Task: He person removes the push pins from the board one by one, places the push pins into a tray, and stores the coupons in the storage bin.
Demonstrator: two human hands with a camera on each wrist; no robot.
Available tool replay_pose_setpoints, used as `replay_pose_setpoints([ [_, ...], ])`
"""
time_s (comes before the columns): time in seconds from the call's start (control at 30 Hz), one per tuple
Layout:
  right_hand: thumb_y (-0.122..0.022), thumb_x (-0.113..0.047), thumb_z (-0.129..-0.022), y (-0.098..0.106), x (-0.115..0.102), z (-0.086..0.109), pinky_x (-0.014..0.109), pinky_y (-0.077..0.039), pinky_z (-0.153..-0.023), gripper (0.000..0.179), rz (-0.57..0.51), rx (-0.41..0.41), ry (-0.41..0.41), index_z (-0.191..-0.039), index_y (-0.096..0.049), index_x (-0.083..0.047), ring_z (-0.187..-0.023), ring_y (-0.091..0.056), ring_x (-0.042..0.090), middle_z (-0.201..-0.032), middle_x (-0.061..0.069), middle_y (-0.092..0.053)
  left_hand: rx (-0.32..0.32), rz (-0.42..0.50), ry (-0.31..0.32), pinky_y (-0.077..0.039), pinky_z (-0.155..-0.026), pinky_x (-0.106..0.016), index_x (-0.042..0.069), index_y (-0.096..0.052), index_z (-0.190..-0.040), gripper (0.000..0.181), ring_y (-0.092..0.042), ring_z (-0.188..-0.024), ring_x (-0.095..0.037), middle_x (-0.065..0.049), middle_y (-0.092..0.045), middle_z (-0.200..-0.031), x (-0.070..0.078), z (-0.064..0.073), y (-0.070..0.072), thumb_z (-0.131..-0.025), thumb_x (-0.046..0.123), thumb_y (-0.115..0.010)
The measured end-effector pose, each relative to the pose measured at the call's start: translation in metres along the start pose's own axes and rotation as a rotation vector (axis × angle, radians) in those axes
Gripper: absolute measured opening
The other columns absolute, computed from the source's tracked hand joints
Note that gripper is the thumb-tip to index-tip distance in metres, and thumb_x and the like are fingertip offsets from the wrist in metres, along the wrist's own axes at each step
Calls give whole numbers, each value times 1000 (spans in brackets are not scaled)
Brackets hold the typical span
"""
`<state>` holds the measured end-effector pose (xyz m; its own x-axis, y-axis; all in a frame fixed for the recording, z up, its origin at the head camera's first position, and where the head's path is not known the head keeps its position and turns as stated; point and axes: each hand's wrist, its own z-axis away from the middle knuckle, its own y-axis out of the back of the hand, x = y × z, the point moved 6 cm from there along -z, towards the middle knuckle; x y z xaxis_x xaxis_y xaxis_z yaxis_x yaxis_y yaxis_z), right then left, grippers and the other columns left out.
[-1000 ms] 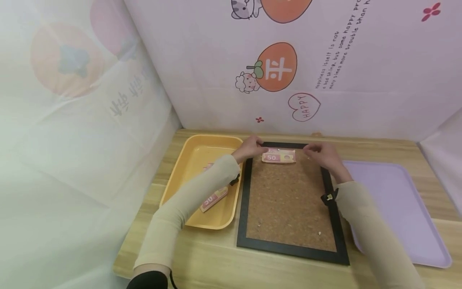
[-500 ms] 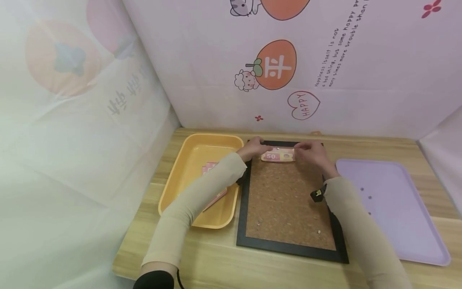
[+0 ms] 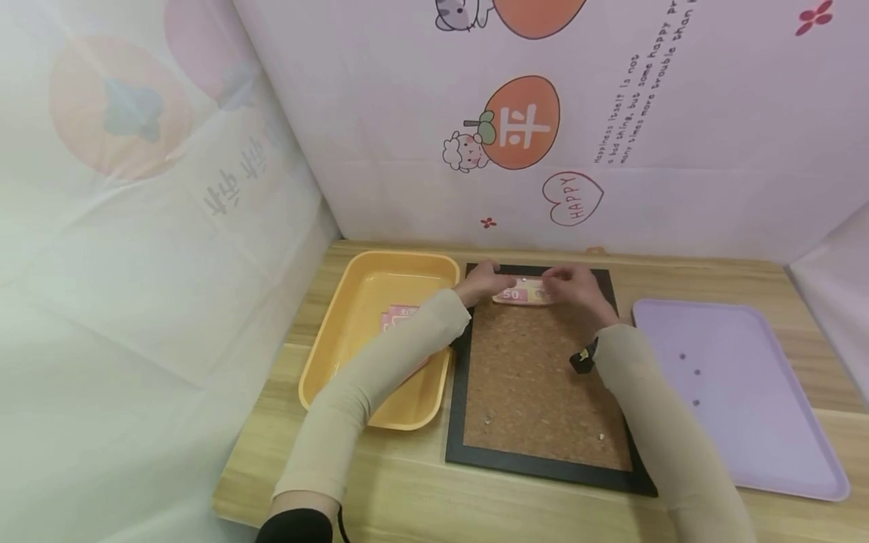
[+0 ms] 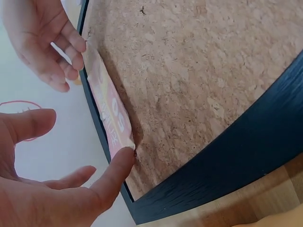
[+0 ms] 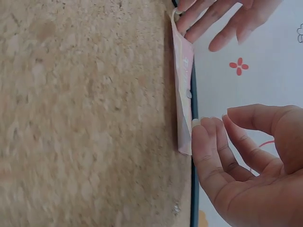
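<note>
A pink and yellow paper coupon printed "50" lies along the top edge of a black-framed cork board. A small pin head shows near the middle of its upper edge. My left hand touches the coupon's left end with an extended fingertip, its thumb apart. The coupon's right end lies under the fingertips of my right hand, whose thumb is off the paper in the right wrist view. The paper bows slightly off the cork between the hands.
Left of the board, a yellow tray holds more pink coupons, partly hidden by my left sleeve. A purple tray with several small dark dots stands at right. Small pins sit low on the cork. A printed cloth wall rises behind.
My right hand has moved left from beyond the coupon onto its right end. My left hand has shifted slightly right. The dots on the purple tray have come into view beside my right arm.
</note>
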<state>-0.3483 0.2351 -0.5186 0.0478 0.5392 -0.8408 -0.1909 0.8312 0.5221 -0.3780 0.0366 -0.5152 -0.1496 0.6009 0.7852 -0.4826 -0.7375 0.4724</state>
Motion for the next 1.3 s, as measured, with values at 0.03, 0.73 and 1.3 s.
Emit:
replay_pose_setpoints([
  [0.03, -54, -18, -107, -2, 1, -1, 20, -58, -78, 39, -2, -1, -1, -133, -60, 10, -94, -69, 20, -123, 32, -65, 7, -6, -2, -40, -123, -47, -1, -35, -159, 71, -41, -152, -35, -20, -40, -165, 0, 0, -1, -102, 29, -63],
  [0.73, -52, -21, -107, -25, 4, -20, 31, -52, -88, 39, 50, 25, -69, -134, -63, 5, -108, -65, 29, -128, 27, -66, 95, -71, -11, -30, -52, -27, 3, -58, -75, 22, -29, -53, -11, 1, -46, -65, -4, -11, -4, -95, 12, -61],
  [1.3, -64, -5, -90, -35, 2, -28, 48, -53, -99, 39, 71, 148, -117, -128, -67, 3, -112, -64, 38, -126, 28, -68, 204, -219, -57, -51, -88, -30, 5, -65, -133, 39, -59, -101, -20, -11, -69, -130, 7, -6, -6, -94, 7, -57],
])
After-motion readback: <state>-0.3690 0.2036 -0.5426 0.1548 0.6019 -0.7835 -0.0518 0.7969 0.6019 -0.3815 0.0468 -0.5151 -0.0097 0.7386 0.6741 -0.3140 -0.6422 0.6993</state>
